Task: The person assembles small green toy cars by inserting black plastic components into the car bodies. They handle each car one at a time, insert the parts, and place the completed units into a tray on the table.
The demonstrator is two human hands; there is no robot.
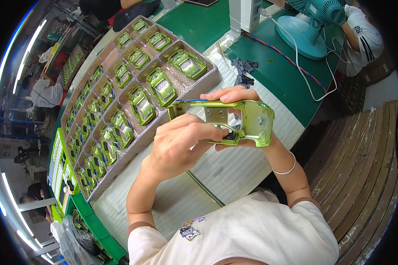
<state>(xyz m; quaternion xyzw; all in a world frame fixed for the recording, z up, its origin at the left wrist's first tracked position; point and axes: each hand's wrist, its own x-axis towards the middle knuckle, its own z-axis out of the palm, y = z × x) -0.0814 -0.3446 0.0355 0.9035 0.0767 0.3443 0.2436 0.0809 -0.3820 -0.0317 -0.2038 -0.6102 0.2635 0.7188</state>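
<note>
A glossy green toy car body shell (257,121) is held in front of my chest, its hollow inside and window opening facing up. My right hand (234,95) grips it from behind and below, fingers over its far edge. My left hand (177,139) is closed, its fingertips reaching into the shell at the near side of the opening. A small dark part (229,134) shows at those fingertips; its exact shape is hidden. Just beyond the shell, a pile of dark grey plastic parts (244,70) lies on the table.
A large compartment tray (211,78) of similar green shells stands at left. Beside it is a green bin (104,240) with bagged parts. A teal fan (303,37) and white cable (292,44) occupy the far right; another person (362,39) sits beyond. Stacked brown boards (362,176) stand at right.
</note>
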